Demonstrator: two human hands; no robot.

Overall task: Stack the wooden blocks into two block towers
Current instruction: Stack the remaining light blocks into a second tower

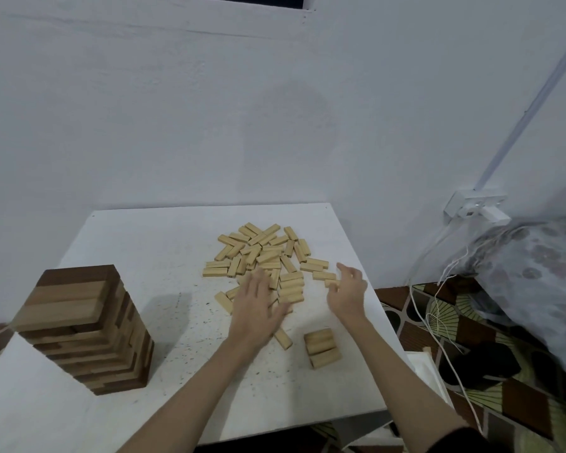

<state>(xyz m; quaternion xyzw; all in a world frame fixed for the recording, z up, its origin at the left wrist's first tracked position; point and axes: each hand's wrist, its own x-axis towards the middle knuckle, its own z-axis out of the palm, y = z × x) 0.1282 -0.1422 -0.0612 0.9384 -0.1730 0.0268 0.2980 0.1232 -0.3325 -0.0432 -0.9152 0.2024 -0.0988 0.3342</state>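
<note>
Now the right hand [346,288] pinches one pale block [331,283] at the pile's [262,253] edge; the left hand [258,308] hovers flat-fingered, empty. Best carry it to the starter row [322,348] on the table [144,256] and lay it crosswise, squarely.

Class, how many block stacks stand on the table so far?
2: a tall dark tower at the table's left, and a low pale stack near the right hand.
</note>
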